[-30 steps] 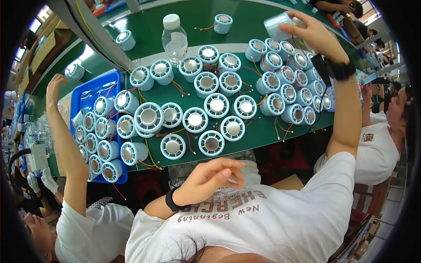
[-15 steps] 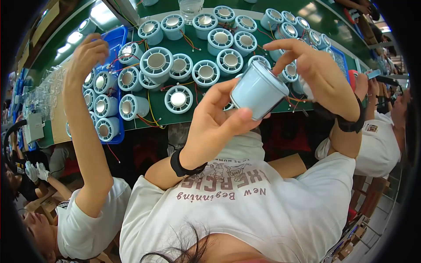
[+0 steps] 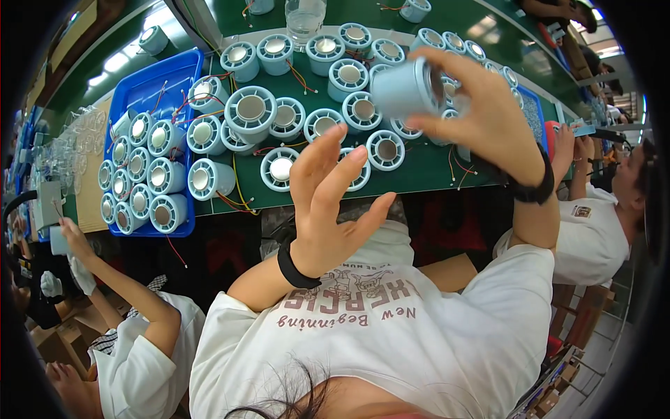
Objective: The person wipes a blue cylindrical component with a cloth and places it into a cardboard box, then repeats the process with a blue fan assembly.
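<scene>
My right hand (image 3: 488, 115) grips a light-blue cylindrical housing (image 3: 399, 92) at its rim. The housing is tilted on its side above the crowded table and smeared by motion. Empty, with fingers spread, my left hand (image 3: 328, 209) is raised in front of the table's near edge. Just beyond its fingers stand similar housings, one with a silver disc (image 3: 280, 169) in its ribbed top. Another housing (image 3: 385, 150) stands between my two hands.
A blue tray (image 3: 199, 70) at the left holds several such housings. Thin coloured wires (image 3: 241, 199) trail over the green table (image 3: 314, 192). A clear container (image 3: 304, 17) stands at the back. Co-workers sit on both sides; the left one's hand (image 3: 75, 237) holds a light-blue housing.
The housing has passed out of my left hand; my right hand has carried it up and left. My left hand has opened. The left co-worker's arm has swung back from the tray.
</scene>
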A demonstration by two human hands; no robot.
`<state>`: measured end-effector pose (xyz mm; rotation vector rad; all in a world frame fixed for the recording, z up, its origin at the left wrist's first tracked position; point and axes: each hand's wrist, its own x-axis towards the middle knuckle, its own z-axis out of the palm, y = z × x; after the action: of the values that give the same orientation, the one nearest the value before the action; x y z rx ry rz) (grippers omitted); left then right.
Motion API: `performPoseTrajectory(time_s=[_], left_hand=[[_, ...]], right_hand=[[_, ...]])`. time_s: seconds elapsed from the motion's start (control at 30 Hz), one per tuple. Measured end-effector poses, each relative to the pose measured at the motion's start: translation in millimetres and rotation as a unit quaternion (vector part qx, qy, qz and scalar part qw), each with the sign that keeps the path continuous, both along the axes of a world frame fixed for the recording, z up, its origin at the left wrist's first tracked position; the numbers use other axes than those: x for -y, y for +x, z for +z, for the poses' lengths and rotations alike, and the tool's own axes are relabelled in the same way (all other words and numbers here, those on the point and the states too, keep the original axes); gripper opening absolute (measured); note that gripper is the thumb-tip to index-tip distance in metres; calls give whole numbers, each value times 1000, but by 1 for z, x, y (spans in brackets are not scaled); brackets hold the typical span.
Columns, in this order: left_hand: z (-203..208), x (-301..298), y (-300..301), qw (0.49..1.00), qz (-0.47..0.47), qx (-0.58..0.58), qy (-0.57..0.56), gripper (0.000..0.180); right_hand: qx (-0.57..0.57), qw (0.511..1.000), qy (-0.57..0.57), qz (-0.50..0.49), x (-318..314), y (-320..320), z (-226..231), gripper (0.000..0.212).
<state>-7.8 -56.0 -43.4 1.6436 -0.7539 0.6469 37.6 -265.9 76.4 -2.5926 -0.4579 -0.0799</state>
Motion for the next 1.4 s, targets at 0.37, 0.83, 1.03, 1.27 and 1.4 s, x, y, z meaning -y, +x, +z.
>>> performPoseTrajectory(time_s=[0.37,0.83,1.03,1.27,1.4], left_hand=[[5,-14,-5,995,-77,-66,21,44],[2,-14,-4,927,-300,-227,-1,35],[0,-13,4,914,-314,-255,-9,32],[2,-8,5,901,-322,-292,-2,30],[2,-10,0,892,-328,-312,14,28]], right_hand=[[33,980,-194,-15,92,144,-78,69],[-31,965,-192,-174,186,231,-54,67],[-48,923,-272,-267,225,258,-104,71],[-17,935,-290,-205,254,242,-110,73],[-11,941,-226,-252,252,224,-95,69]])
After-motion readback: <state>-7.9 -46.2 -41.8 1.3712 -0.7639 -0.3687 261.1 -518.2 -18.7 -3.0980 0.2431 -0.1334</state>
